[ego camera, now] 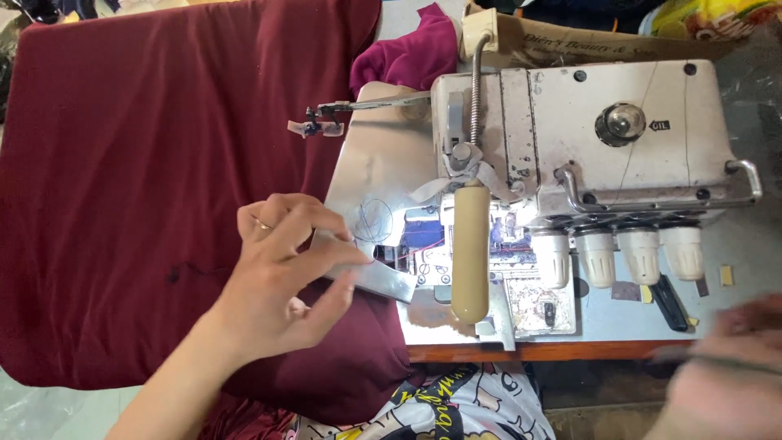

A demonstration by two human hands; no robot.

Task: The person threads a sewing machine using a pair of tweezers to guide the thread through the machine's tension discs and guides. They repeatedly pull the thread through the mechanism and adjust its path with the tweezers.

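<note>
- Left hand (281, 277): fingers curled loosely, thumb and forefinger pinching a thread left of the overlock machine (586, 155).
- Right hand (721, 375): blurred, grip unreadable, below machine's right end.
- Maroon fabric (147, 179): soft, draped left of machine.
- Metal plate (383, 171): shiny, scuffed.
- Wooden table edge (538, 352) beneath.

Maroon fabric (147, 163): big dark wine-red cloth, spread flat over most of the table's left side, soft folds, one edge hanging off the near edge toward the person's lap. Small dark spot near its lower middle. Its right edge runs up to the silvery plate of the sewing machine, approx. at the needle area. A thin red thread (383, 259) is pinched at the cloth's edge just beside the presser foot; it's fine and short, hard to trace further.
</note>
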